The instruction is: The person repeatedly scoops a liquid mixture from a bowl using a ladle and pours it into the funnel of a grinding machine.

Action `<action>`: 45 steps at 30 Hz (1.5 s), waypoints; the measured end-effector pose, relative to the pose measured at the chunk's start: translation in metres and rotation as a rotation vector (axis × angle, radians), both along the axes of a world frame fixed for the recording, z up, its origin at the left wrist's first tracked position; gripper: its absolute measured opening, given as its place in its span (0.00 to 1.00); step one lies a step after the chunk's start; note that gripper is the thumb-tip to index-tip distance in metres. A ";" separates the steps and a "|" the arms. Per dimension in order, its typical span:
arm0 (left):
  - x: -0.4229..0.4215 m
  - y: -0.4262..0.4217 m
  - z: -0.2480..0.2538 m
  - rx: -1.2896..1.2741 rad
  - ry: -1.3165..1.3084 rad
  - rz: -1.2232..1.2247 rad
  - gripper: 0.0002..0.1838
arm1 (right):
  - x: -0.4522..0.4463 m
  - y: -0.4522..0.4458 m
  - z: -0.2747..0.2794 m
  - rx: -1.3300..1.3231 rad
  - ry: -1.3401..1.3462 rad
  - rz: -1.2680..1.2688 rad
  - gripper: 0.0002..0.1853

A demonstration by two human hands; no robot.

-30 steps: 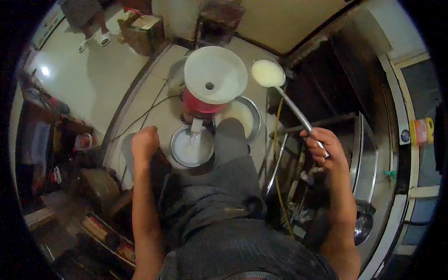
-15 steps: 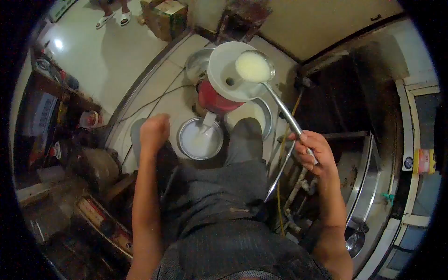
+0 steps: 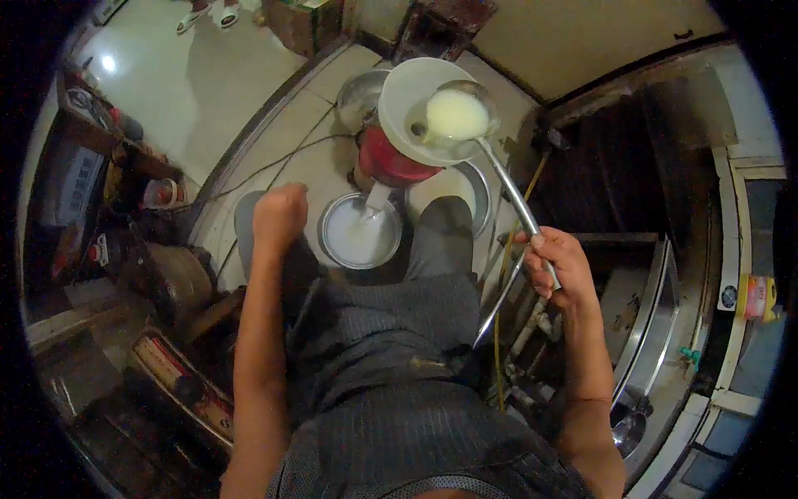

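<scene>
My right hand point(image 3: 559, 264) is wrapped round the metal handle of a large ladle point(image 3: 515, 198). The ladle's bowl, with pale yellow-white contents, is tilted over the wide white funnel bowl point(image 3: 403, 104) of a red machine point(image 3: 391, 160), and the contents spread toward its hole. Below, the machine's spout point(image 3: 378, 198) points into a round metal pot point(image 3: 337, 234) holding white, frothy stuff. A second metal basin point(image 3: 482, 191) with creamy contents stands right of the machine, partly hidden by my knee. My left hand point(image 3: 281, 218) is a closed fist above my left knee, holding nothing visible.
A metal bowl point(image 3: 359, 93) sits behind the machine. A cable point(image 3: 291, 155) crosses the tiled floor. On the right are pipes and a metal-edged unit point(image 3: 657, 320); cluttered shelves point(image 3: 91, 179) line the left. Another person's feet in white sandals point(image 3: 208, 17) show at the top left.
The full ladle has moved left from beside the funnel bowl to over it and has tipped, its contents now running out. The view has shifted, and my left fist remains closed.
</scene>
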State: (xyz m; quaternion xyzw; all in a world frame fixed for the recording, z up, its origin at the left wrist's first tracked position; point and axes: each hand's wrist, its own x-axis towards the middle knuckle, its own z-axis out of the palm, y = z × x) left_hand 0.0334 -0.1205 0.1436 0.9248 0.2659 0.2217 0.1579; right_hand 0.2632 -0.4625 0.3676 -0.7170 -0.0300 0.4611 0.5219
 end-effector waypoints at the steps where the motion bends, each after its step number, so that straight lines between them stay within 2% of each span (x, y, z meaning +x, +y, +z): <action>1: -0.001 0.000 -0.001 0.000 -0.006 0.001 0.07 | -0.001 0.000 -0.001 -0.001 0.000 0.001 0.16; 30: 0.002 -0.001 0.003 -0.023 -0.037 0.024 0.08 | -0.004 0.000 -0.008 0.008 -0.046 -0.003 0.17; 45: 0.009 0.007 -0.010 -0.034 0.138 0.048 0.07 | -0.003 -0.001 -0.012 -0.036 -0.144 0.017 0.16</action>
